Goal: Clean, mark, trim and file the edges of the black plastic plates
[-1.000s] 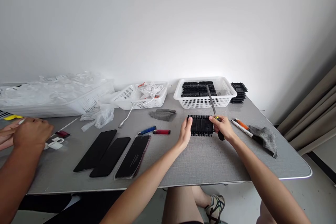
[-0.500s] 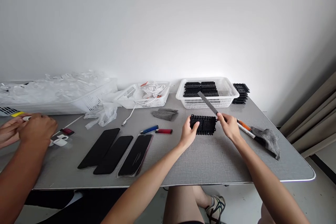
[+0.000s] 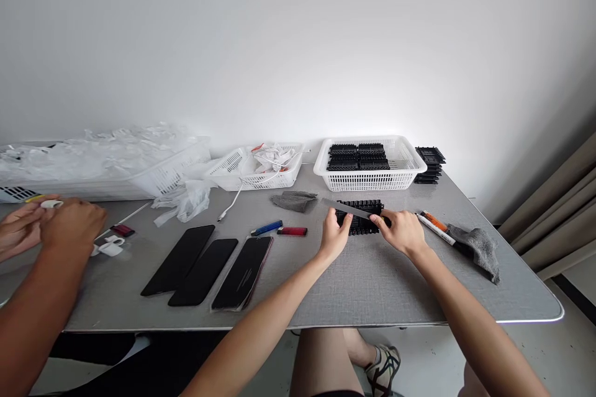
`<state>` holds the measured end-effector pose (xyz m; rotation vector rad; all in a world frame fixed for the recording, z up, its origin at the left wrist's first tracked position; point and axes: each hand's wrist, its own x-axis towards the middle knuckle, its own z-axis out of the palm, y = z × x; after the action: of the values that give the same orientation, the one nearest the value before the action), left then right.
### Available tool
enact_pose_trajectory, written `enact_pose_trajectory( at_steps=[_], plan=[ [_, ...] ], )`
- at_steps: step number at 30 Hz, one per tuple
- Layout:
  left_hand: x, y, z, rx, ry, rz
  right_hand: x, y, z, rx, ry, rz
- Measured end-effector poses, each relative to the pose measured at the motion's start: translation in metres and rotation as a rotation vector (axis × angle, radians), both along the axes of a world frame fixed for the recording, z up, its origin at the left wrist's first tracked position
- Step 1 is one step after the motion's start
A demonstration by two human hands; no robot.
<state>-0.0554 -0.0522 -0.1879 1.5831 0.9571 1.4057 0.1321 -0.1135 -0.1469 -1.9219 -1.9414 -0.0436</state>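
My left hand (image 3: 334, 234) grips the left end of a black ribbed plastic part (image 3: 361, 223), thumb on top, holding it just over the table. In my right hand (image 3: 404, 229) is a flat grey metal file (image 3: 350, 208), its handle mostly hidden by my fingers. The file lies across the upper face of the black part, pointing left toward my left fingers. Similar black parts (image 3: 358, 157) sit in rows in a white basket (image 3: 370, 183) behind my hands, and more are stacked (image 3: 429, 164) to its right.
Right of my hands lie markers (image 3: 435, 226) and a grey cloth (image 3: 475, 251). Three phones (image 3: 242, 273), two lighters (image 3: 292, 231), another cloth (image 3: 294, 201) and a basket with cables (image 3: 256, 183) are on the left. A co-worker's hands (image 3: 69, 223) handle a white item at far left.
My right hand has swung the file down and left, from angled upward beyond the black part to lying across it. My left hand keeps its hold. The view has shifted slightly.
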Motion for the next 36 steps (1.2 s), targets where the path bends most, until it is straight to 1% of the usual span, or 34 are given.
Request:
enact_pose_trajectory(
  at_steps=[6,12,15,17,20,23,25,30,32,34,36],
  plan=[
    [-0.001,0.001,0.006,0.008,-0.031,0.0,0.011,0.003,-0.001,0.005,-0.061,-0.06],
    [-0.002,0.001,0.001,-0.008,0.007,0.04,0.001,0.001,0.0,0.011,-0.041,0.006],
    [-0.003,0.003,0.0,-0.02,-0.018,0.048,0.008,0.002,0.0,0.018,-0.026,-0.032],
    [-0.003,0.005,0.001,-0.053,-0.05,0.041,0.017,0.005,-0.001,0.034,0.055,-0.074],
    [-0.002,0.008,0.0,-0.09,-0.101,0.016,0.024,0.009,-0.006,0.071,0.318,-0.107],
    [0.001,0.005,0.0,-0.106,-0.121,-0.057,0.018,0.013,-0.01,0.076,0.604,-0.078],
    [0.004,0.001,0.001,-0.133,-0.127,-0.106,0.011,0.014,-0.011,0.047,0.718,-0.049],
    [0.008,-0.007,0.004,-0.176,-0.123,-0.139,0.002,0.014,-0.011,-0.003,0.811,-0.066],
    [0.007,-0.008,0.005,-0.182,-0.12,-0.113,0.002,0.015,-0.013,-0.011,0.827,-0.064],
    [0.006,-0.007,0.004,-0.181,-0.118,-0.07,0.002,0.016,-0.015,-0.022,0.851,-0.038],
    [0.006,-0.007,0.004,-0.176,-0.127,-0.055,0.003,0.017,-0.017,-0.04,0.896,-0.007]
  ],
)
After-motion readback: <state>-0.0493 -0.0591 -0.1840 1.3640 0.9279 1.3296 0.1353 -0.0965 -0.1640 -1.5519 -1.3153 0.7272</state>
